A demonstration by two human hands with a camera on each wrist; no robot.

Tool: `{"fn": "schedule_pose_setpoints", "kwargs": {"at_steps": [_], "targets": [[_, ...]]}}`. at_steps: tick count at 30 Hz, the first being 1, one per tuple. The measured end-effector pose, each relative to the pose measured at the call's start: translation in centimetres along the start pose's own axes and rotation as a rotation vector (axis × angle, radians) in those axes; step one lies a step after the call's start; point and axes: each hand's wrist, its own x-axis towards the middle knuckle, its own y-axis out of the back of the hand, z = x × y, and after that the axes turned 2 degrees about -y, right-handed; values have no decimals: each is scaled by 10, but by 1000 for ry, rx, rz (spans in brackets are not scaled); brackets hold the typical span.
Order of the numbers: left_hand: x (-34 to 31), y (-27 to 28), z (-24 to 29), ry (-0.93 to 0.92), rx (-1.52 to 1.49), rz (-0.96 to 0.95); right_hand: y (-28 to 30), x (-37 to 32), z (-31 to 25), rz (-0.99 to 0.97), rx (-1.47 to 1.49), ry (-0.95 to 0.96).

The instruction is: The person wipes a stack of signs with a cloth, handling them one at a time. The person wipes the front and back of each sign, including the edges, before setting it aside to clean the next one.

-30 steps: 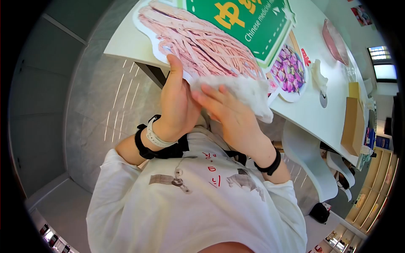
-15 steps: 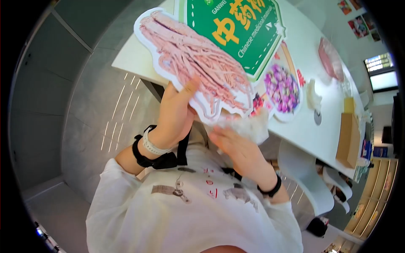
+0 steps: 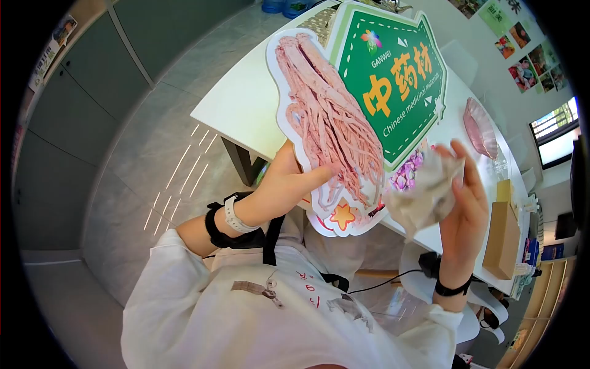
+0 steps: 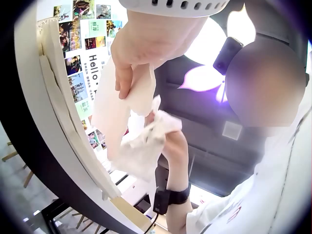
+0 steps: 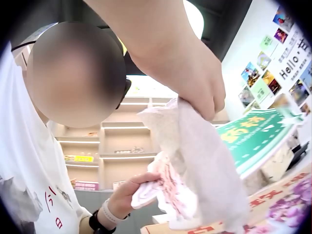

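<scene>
A cut-out sign with a green panel (image 3: 399, 80) and a picture of pink, stringy roots (image 3: 329, 111) stands tilted over the table's near edge. My left hand (image 3: 289, 184) grips its lower left edge, thumb across the printed front. In the left wrist view, that hand's fingers (image 4: 126, 83) lie against the pale back. My right hand (image 3: 465, 203) holds a crumpled white wipe (image 3: 424, 194) just right of the sign's lower part. The wipe (image 5: 204, 161) hangs down from the right hand (image 5: 187, 73) in the right wrist view. Below the roots shows an orange star (image 3: 342, 216).
On the white table (image 3: 236, 111) are a pink bowl (image 3: 480, 128) towards the back right and a cardboard box (image 3: 502, 237) at the right end. Purple flower pictures (image 3: 405, 172) show behind the wipe. White chairs (image 3: 467, 323) stand at the right, grey cabinets (image 3: 67, 160) at the left.
My right hand has moved off the sign's lower edge, up and to the right, with the wipe. The sign has shifted right and stands more upright, my left thumb now over its front.
</scene>
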Motion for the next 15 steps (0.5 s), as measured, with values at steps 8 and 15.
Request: {"fn": "schedule_pose_setpoints", "kwargs": {"at_steps": [8,15], "targets": [[-11,1,-2,-2,220,-132,-99,58,5,-386,-336,596],[-15,8,5,-58,327,-113,-109,49,54,-629,-983,920]]}}
